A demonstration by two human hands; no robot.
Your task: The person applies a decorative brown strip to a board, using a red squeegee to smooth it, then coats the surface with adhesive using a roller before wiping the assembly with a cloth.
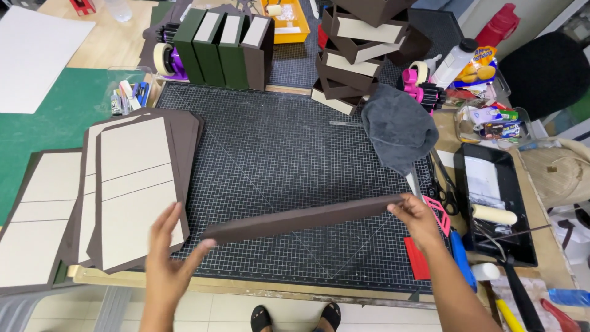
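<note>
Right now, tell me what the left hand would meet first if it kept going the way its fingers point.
The left hand points up and slightly right, fingertips already at the long dark brown card panel. Beyond it lies the black gridded cutting mat; depth is unclear.

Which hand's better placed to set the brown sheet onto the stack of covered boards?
Left, probably. The left hand grips the brown sheet at the end nearest the stack of boards, which lies on the left side; the right hand holds the far end.
</note>
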